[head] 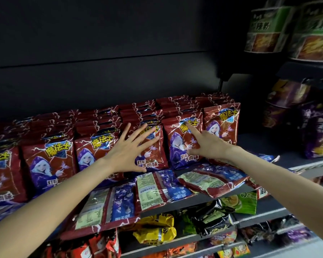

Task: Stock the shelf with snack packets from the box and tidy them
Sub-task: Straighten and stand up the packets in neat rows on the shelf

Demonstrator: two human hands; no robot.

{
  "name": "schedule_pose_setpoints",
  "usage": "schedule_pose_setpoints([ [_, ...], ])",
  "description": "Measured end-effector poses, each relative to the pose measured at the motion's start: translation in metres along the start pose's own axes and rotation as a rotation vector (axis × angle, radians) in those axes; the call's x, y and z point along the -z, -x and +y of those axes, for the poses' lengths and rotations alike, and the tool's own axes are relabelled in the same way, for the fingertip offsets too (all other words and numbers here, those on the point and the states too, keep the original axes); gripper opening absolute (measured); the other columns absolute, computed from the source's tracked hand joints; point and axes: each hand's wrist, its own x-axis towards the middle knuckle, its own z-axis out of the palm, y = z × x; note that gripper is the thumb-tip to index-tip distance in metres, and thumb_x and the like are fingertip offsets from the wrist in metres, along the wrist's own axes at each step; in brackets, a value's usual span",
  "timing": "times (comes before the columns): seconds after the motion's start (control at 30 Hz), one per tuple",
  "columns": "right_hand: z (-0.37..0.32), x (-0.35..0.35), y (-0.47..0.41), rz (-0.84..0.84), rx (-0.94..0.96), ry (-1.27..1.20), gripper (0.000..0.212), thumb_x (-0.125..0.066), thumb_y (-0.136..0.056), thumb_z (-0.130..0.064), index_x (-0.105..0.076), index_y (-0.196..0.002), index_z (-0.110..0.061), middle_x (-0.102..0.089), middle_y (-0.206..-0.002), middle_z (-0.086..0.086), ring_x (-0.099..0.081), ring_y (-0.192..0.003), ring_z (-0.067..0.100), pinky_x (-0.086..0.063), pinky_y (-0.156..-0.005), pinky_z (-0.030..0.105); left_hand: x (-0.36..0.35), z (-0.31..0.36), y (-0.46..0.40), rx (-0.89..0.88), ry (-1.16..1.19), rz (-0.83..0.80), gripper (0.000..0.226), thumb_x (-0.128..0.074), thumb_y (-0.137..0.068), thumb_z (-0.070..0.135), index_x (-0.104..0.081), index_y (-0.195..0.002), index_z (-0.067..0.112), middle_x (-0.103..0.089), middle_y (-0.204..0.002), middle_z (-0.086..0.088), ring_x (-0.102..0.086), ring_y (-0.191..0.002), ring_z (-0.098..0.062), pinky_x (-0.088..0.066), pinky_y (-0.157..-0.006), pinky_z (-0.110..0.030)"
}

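Dark shelf point(203, 199) with a black back panel holds rows of red snack packets point(50, 161) standing upright; at the near edge, three packets point(162, 187) lie flat, back side up; left hand point(127, 155) presses with fingers spread on one standing packet; to the right, right hand point(207, 144) touches the next packet point(183, 142) with forefinger straight.

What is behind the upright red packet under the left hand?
Behind the upright red foil snack packet under the spread left hand, more red packets stand in a row toward the dark back panel. Their fronts and count are hidden.
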Motion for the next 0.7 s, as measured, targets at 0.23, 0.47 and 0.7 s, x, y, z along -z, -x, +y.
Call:
schedule_pose_setpoints([
  [0.23, 0.022, 0.014, 0.018, 0.067, 0.052, -0.039, 0.079, -0.056, -0.09, -0.047, -0.005, -0.15, -0.036, -0.053, -0.102, 0.001, -0.058, -0.086, 0.02, -0.045, -0.084, 0.032, 0.028, 0.022, -0.007, 0.007, 0.195, 0.255, 0.061, -0.048, -0.083, 0.057, -0.042, -0.137, 0.028, -0.039, -0.144, 0.001, -0.027, -0.136, -0.016, -0.008, -0.113, -0.049],
  [0.47, 0.093, 0.04, 0.105, 0.216, 0.262, -0.098, 0.025, -0.066, -0.087, -0.028, -0.065, -0.112, -0.026, -0.064, -0.11, -0.016, -0.058, -0.101, -0.004, -0.045, -0.093, 0.018, 0.092, 0.101, -0.033, -0.117, 0.48, 0.168, 0.055, -0.035, -0.086, 0.066, -0.054, -0.125, 0.032, -0.055, -0.126, 0.011, -0.041, -0.121, -0.007, -0.023, -0.107, -0.025],
  [0.7, 0.15, 0.038, 0.126, 0.107, 0.353, -0.027, 0.018, -0.074, -0.081, -0.024, -0.068, -0.098, -0.025, -0.064, -0.108, -0.012, -0.055, -0.103, 0.005, -0.042, -0.093, 0.023, 0.084, 0.125, -0.057, 0.036, 0.367, -0.108, 0.062, -0.039, -0.09, 0.06, -0.02, -0.146, 0.038, -0.011, -0.156, 0.009, -0.007, -0.143, -0.012, -0.003, -0.115, -0.035],
])
